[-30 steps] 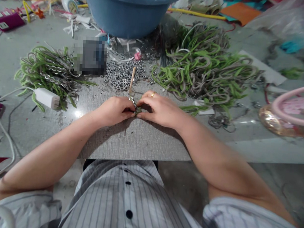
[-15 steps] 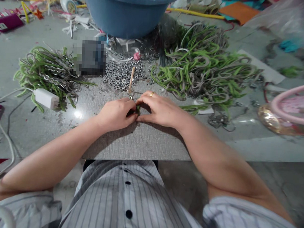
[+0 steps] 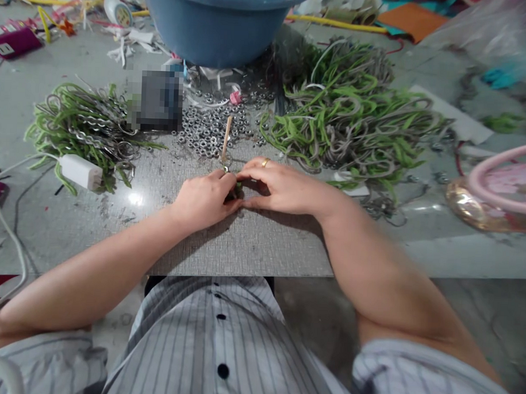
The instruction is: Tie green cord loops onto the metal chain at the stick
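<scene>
At the top centre of the frame, a blue basin stands on the worktop; its inside is not visible, so I cannot tell the contents. Below it, small metal rings lie loose. Near the middle of the frame, the left hand pinches a small green piece, mostly hidden. The right hand meets it with curved fingers; whether these also grip, I cannot tell.

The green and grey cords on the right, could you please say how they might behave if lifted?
The cords would probably hang limp, since they lie in loose loops and bends. They may come up tangled, as many cross one another. Each is likely light, being thin.
</scene>
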`<action>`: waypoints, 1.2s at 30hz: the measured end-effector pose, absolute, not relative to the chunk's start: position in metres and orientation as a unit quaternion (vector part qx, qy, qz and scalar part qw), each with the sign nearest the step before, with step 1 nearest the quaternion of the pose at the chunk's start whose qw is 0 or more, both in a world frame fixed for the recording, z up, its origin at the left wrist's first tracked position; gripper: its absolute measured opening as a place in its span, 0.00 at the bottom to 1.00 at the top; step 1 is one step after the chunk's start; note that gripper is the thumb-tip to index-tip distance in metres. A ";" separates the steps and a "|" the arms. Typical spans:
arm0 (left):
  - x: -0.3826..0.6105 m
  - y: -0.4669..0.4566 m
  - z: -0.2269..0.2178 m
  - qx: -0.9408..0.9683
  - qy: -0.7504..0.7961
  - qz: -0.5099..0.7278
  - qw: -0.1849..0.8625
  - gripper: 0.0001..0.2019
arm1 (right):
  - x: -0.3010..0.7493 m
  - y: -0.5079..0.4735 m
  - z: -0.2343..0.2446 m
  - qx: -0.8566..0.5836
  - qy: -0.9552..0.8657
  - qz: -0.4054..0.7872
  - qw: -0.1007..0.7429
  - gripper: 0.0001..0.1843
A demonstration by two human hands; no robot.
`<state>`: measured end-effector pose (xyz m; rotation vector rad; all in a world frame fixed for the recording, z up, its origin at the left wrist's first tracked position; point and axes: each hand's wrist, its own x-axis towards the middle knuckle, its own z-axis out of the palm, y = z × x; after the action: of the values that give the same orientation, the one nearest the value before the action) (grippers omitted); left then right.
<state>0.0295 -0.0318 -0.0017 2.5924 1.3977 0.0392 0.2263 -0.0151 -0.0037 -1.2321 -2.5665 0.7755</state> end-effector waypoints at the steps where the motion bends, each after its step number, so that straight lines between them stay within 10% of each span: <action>1: 0.029 -0.031 -0.001 0.876 0.472 0.011 0.101 0.18 | 0.228 -0.013 -0.004 -0.399 -0.872 0.267 0.099 0.20; 19: 0.030 -0.031 0.006 0.872 0.478 -0.029 0.104 0.24 | 0.203 -0.022 -0.006 -0.567 -0.819 0.074 0.048 0.12; 31: 0.026 -0.027 0.006 0.878 0.450 0.001 0.162 0.27 | 0.209 -0.018 -0.018 -0.566 -0.809 0.047 0.150 0.09; 36: 0.015 -0.017 0.008 0.832 0.447 0.116 0.308 0.13 | 0.210 -0.024 -0.014 -0.427 -0.871 0.066 0.235 0.09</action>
<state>0.0154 -0.0165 0.0080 2.1984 1.1813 0.3076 0.2102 -0.0237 -0.0135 -1.1711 -2.3900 0.1810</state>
